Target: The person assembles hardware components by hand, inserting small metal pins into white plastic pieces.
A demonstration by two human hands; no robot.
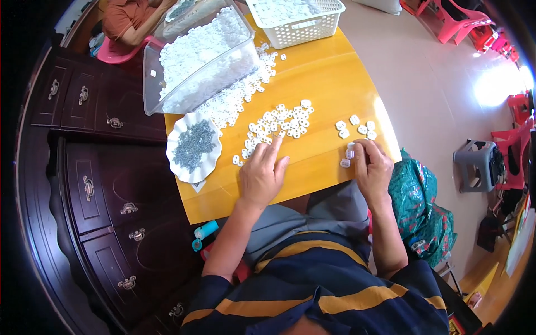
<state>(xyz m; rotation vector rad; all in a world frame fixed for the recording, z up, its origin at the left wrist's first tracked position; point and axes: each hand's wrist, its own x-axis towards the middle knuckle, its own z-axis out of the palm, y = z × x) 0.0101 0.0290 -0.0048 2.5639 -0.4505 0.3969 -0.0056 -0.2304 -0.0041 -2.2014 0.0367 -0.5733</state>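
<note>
My left hand [261,174] reaches over the near edge of a loose pile of small white plastic pieces [285,119]. Its index finger is stretched out and touches the pile, with the thumb held apart. My right hand [373,167] is closed at the right, its fingertips at a small white plastic piece [350,153]. Another white piece [345,163] lies just below those fingertips. Farther up, a small group of similar pieces [343,133] is spread on the table. A white wavy-rimmed dish [173,146] with many small dark grey metal parts stands left of my left hand.
A clear plastic bin [206,84] heaped with white pieces stands at the far left of the yellow table [329,67], with more spilled beside it. Behind is a white perforated basket [304,33]. A green bag [419,201] is at my right. Another person [127,25] sits beyond the bin.
</note>
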